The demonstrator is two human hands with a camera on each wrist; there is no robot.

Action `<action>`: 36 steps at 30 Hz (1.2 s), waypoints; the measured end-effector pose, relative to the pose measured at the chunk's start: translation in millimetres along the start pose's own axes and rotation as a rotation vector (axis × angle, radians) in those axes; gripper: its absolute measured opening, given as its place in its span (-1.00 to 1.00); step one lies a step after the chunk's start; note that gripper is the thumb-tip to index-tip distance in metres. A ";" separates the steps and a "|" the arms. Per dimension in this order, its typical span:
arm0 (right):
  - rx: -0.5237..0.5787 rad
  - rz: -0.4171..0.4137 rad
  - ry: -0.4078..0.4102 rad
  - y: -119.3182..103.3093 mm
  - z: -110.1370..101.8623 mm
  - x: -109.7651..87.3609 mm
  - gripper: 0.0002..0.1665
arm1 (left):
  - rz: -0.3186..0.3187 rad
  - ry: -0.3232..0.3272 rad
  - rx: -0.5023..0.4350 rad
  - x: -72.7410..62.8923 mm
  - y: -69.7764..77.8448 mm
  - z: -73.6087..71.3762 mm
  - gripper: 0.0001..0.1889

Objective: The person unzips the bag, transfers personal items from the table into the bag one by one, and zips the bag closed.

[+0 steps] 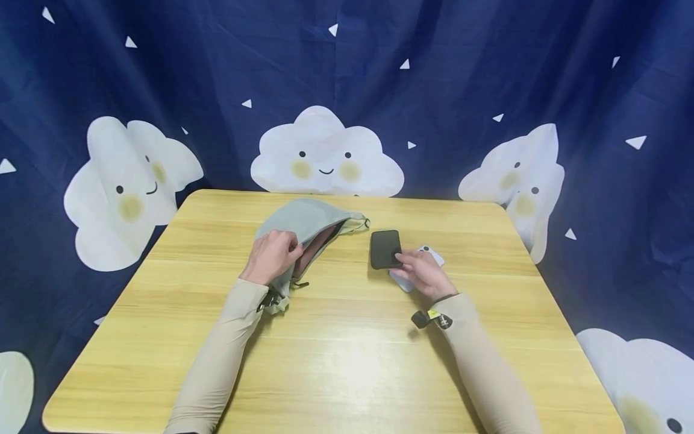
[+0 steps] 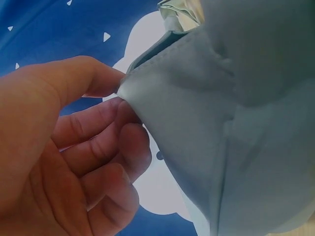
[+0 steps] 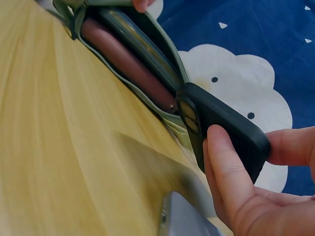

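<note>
A pale grey-green sling bag (image 1: 300, 220) lies on the table with its zipped mouth open toward the right. My left hand (image 1: 273, 256) pinches the edge of its opening between thumb and forefinger, the other fingers curled beneath. Inside the bag, a reddish-brown item (image 3: 130, 64) and a dark item (image 3: 142, 44) lie side by side. My right hand (image 1: 425, 274) grips a small black rounded-corner device (image 1: 385, 248), raised over the table. An oval panel (image 3: 189, 115) with two round shapes shows on the device's end. Under the right hand lies a white phone (image 1: 402, 281), partly hidden.
The light wooden table (image 1: 347, 361) has rounded corners. A blue curtain (image 1: 347, 72) printed with smiling clouds hangs behind it and along its sides. The bag's strap and buckle (image 1: 273, 301) lie beside my left wrist, and a zipper pull (image 1: 301, 284) sticks out from the opening.
</note>
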State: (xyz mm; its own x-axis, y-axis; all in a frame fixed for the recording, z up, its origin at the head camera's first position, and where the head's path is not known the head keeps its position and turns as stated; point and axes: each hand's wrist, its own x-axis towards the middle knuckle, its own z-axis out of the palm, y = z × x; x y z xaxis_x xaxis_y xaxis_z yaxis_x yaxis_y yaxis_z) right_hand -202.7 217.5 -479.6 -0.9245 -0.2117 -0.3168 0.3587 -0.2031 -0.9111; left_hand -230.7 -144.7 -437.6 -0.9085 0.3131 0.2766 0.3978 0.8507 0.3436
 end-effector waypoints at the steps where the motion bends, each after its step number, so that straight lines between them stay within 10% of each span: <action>1: -0.001 -0.004 -0.012 1.4 1.5 0.3 -0.36 | -0.001 0.001 0.001 0.0 -0.3 0.0 -0.80; 36: 0.092 -0.025 -0.144 14.6 86.8 17.7 -0.42 | 0.020 0.039 0.017 -0.5 -1.1 -1.0 -0.76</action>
State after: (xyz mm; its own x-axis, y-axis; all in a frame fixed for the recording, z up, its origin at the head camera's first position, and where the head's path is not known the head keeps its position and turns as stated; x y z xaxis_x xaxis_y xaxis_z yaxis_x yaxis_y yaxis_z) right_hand -202.6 127.9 -475.5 -0.9077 -0.3389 -0.2476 0.3524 -0.2949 -0.8882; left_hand -230.5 -146.2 -437.2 -0.8944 0.3138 0.3186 0.4137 0.8513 0.3227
